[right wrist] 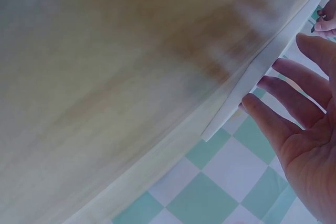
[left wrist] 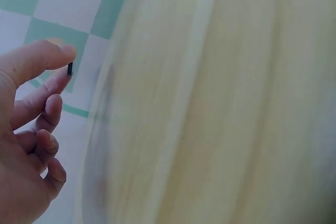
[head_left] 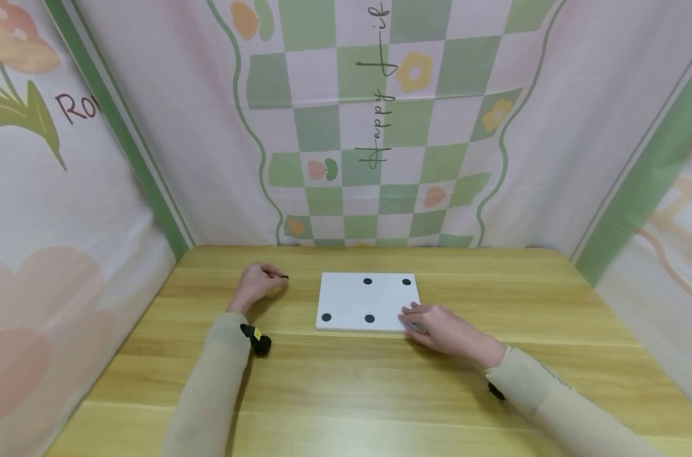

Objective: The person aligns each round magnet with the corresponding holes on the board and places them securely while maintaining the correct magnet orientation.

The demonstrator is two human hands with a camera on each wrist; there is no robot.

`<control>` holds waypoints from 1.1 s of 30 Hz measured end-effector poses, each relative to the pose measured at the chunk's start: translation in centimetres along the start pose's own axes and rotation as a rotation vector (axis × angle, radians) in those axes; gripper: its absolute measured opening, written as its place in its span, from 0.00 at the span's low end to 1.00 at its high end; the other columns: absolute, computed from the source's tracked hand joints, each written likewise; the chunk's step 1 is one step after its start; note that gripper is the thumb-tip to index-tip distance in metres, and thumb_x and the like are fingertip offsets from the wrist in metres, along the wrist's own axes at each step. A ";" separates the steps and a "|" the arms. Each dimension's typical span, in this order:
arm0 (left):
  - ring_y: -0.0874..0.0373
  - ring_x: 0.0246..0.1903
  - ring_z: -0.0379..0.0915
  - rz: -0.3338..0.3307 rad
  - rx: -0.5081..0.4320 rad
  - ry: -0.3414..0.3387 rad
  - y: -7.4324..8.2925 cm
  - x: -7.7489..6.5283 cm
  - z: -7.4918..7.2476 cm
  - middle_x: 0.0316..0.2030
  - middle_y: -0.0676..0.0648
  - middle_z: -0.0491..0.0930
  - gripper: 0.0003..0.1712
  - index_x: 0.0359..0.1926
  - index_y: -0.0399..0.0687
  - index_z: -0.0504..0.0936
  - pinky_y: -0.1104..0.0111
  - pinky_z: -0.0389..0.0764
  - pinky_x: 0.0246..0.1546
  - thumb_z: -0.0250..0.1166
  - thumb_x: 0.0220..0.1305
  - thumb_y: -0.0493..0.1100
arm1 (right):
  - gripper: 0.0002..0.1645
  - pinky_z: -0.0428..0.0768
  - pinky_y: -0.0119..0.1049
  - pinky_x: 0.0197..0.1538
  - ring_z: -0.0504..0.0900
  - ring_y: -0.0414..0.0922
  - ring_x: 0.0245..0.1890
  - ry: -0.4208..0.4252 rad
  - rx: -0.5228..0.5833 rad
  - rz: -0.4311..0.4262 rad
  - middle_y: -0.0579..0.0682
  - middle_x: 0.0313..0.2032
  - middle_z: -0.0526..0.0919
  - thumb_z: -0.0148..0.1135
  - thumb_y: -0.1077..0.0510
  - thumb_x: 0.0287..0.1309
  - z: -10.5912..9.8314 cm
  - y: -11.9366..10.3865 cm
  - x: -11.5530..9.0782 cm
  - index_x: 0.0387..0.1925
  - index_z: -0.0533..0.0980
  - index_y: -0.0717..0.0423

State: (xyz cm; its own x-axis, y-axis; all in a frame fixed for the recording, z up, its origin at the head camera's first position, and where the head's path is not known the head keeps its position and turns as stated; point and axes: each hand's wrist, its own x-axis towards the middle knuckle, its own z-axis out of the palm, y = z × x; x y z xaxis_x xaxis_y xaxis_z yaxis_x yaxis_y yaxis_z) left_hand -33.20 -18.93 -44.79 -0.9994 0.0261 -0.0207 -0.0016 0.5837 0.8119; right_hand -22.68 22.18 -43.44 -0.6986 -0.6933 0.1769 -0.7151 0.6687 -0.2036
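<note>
A white rectangular board lies on the wooden table. Several black round discs sit on it, among them one disc at the middle of its far edge and another disc at its near left corner. The far left corner bears only a faint round mark. Left of the board, my left hand pinches a small thin black disc between thumb and index finger, its other fingers loosely curled. My right hand rests with extended fingers at the board's near right corner, which it partly hides.
Wood-grain tabletop surrounds the board. Behind it hangs a curtain with green and white checks, and printed cloth panels stand at both sides. Each sleeve carries a black wrist camera, such as the left camera.
</note>
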 end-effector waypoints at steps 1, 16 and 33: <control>0.53 0.39 0.74 0.004 -0.006 0.000 0.1 0.0 0.1 0.40 0.45 0.81 0.13 0.37 0.48 0.84 0.67 0.76 0.38 0.72 0.51 0.47 | 0.19 0.79 0.50 0.53 0.78 0.60 0.54 0.000 0.001 0.001 0.62 0.52 0.80 0.60 0.56 0.61 0.0 0.0 0.0 0.51 0.78 0.63; 0.52 0.42 0.72 0.022 -0.026 0.013 1.1 0.1 1.1 0.41 0.44 0.79 0.12 0.36 0.47 0.85 0.64 0.75 0.42 0.73 0.50 0.46 | 0.19 0.78 0.51 0.53 0.78 0.61 0.54 0.001 0.005 0.005 0.62 0.52 0.80 0.60 0.57 0.62 0.0 -0.1 0.0 0.51 0.78 0.63; 0.50 0.44 0.71 0.028 -0.022 0.002 1.6 0.7 2.3 0.42 0.45 0.78 0.12 0.35 0.49 0.85 0.61 0.75 0.44 0.73 0.49 0.47 | 0.19 0.78 0.51 0.53 0.77 0.61 0.54 0.006 0.005 -0.004 0.63 0.52 0.80 0.60 0.57 0.61 -0.1 -0.1 0.0 0.51 0.78 0.63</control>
State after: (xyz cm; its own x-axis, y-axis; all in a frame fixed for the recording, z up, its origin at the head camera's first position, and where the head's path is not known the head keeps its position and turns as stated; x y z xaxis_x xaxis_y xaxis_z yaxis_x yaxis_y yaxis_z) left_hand -33.82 -16.06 -44.86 -0.9992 0.0404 0.0030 0.0253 0.5648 0.8248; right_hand -22.65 22.12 -43.37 -0.6958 -0.6944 0.1834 -0.7179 0.6643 -0.2081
